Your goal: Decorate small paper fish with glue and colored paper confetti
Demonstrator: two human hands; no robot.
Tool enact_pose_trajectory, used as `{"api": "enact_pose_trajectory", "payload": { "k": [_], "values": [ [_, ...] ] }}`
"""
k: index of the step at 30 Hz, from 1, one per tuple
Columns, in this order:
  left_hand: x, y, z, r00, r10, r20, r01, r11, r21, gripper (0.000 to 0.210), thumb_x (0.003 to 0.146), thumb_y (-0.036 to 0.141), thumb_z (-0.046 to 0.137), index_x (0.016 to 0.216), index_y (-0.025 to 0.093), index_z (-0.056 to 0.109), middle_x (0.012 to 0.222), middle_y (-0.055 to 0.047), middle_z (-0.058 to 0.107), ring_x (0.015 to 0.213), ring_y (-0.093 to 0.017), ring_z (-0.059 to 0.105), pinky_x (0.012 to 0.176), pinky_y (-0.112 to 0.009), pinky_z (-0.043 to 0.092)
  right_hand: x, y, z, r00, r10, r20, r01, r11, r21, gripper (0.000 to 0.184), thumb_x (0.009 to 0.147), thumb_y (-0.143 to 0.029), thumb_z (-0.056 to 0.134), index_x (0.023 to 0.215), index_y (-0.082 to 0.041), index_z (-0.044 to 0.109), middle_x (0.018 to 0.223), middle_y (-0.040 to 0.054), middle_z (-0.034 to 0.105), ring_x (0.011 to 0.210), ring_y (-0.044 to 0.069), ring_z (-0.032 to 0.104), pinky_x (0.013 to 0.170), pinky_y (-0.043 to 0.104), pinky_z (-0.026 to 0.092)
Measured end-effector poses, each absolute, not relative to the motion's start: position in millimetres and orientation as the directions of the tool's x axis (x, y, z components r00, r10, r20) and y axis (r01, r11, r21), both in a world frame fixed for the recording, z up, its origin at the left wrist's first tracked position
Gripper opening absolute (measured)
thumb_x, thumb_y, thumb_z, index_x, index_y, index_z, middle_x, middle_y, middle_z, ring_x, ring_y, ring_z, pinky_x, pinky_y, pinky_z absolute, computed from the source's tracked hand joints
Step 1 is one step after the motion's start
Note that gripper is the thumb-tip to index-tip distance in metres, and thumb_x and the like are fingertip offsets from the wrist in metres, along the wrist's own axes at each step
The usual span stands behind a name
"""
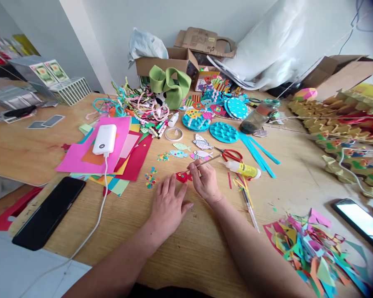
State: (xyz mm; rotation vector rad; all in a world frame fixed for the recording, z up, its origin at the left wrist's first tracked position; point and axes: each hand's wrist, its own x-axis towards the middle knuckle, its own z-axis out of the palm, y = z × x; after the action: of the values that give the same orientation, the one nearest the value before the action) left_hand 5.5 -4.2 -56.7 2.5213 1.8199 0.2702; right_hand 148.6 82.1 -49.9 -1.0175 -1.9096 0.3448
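Observation:
My left hand [168, 202] lies flat on the wooden table, fingers spread, its fingertips at the edge of a small red paper fish [182, 177]. My right hand [205, 181] pinches a thin brown stick [209, 161] whose tip points down at the fish; part of the fish is hidden by this hand. Left of the fish are small paper dots [150, 177] and cut bits [163, 157]. Beyond it lie a green paper fish [182, 147], a blue one [178, 154] and several others. A glue bottle [244, 169] and red-handled pliers or scissors [232, 155] rest right of my right hand.
Coloured paper sheets [136, 163] with a white power bank [105, 139] on top lie left, near a black phone [49, 213]. Paper scraps [317, 252] and a lit phone [360, 221] are at right. A glass jar [261, 116] and blue discs [224, 132] stand farther back.

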Motion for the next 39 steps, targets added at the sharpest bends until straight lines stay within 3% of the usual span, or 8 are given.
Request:
{"api": "enact_pose_trajectory", "payload": {
  "k": [39],
  "values": [
    [6.2,-3.8,-54.9,0.299,0.948,0.106,0.941,-0.311,0.135,0.056,0.091,0.053,0.056,0.139,0.023,0.051,0.147,-0.019,0.044,0.135,-0.036,0.039,0.107,-0.053,0.036,148.3,82.4,-50.3,-0.244,0.750,0.615,0.507,0.639,-0.578,0.030,0.099,-0.028,0.038,0.076,-0.022,0.055,0.069,0.0046,0.061,0.065,0.018,0.057,0.066,0.032,0.045]
  ]
}}
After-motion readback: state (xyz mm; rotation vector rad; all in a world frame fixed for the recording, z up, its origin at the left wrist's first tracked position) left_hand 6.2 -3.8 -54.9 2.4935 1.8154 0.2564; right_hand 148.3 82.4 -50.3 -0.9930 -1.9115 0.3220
